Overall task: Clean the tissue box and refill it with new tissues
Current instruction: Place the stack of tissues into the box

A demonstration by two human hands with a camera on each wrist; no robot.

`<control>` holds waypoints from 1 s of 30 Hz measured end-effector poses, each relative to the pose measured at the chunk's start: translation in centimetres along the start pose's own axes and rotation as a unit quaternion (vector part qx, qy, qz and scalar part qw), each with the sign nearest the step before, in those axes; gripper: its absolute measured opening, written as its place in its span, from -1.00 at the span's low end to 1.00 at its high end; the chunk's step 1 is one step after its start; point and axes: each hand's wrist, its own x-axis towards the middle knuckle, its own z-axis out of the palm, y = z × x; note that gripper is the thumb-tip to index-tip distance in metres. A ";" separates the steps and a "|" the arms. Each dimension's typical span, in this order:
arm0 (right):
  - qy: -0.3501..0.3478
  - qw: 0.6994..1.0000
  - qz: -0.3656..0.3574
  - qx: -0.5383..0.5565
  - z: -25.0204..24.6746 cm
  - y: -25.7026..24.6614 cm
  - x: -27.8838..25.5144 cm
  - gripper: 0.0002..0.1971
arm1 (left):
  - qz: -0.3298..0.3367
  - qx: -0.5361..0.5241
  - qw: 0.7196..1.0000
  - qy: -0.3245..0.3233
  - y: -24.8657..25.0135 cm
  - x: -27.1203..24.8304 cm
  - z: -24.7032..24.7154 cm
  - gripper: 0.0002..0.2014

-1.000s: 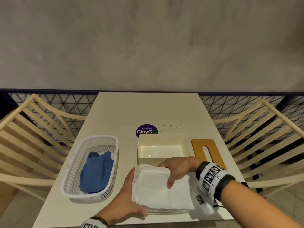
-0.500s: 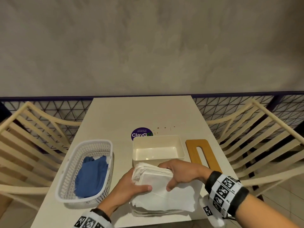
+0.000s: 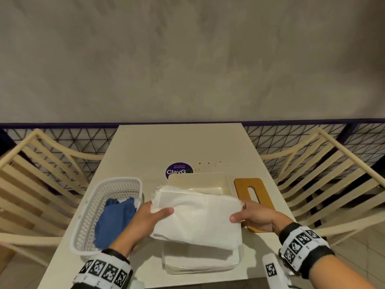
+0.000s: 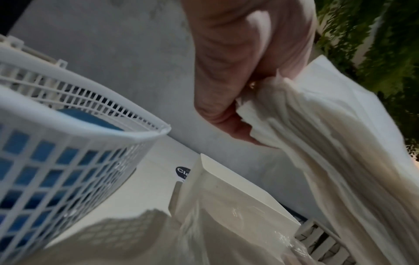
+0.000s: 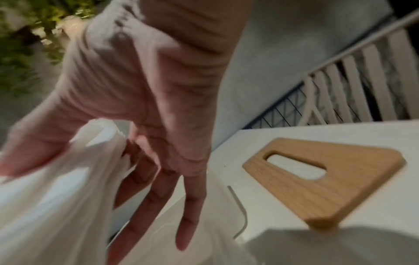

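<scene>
Table (image 3: 145, 147) carries basket (image 3: 116, 186), box (image 3: 226, 184), lid (image 3: 245, 184), sticker (image 3: 174, 171).

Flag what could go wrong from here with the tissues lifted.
1. Both hands, left hand and right hand, pinch only the ends of the tissue stack; the middle may sag and sheets slip.
2. The stack looks wider than the open box; edges may crumple going in.

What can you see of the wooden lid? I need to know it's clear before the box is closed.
The wooden lid is a flat, light-brown rectangular slab with rounded corners, visible grain and one elongated slot cut through it. It lies flat on the table, to the right of the open tissue box, not on it. In the head view the right hand overlaps its near end; whether they touch cannot be told.
</scene>
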 end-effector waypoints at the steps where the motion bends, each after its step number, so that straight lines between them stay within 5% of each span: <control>1: 0.010 0.998 -0.015 0.064 -0.1 0.6 0.1 -0.12 | -0.003 -0.023 1.000 -0.002 -0.1 0.2 0.2 -0.74; 4: 0.064 0.978 -0.046 0.195 1.2 1.4 0.3 -0.28 | -0.028 -0.089 0.996 -0.002 -0.4 0.9 1.4 -0.70; 8: 0.163 0.970 -0.043 0.173 2.3 1.4 0.9 -0.72 | -0.066 -0.109 0.991 -0.035 -0.8 2.1 2.5 -0.60; 14: 0.226 0.960 -0.024 0.164 0.4 -0.8 2.1 -0.68 | -0.039 -0.059 0.997 -0.014 1.3 4.8 2.4 -0.63; 20: 0.233 0.956 -0.051 0.169 -1.0 -2.9 4.0 -0.39 | 0.018 -0.012 0.999 0.030 2.5 7.3 2.4 -0.63; 24: 0.229 0.957 -0.058 0.167 -1.5 -2.5 5.0 -0.55 | 0.013 -0.017 0.998 0.057 2.3 8.0 2.7 -0.58; 30: 0.232 0.964 -0.040 0.120 -1.5 -2.7 5.8 -0.45 | -0.007 0.018 0.997 0.070 1.6 8.9 2.6 -0.48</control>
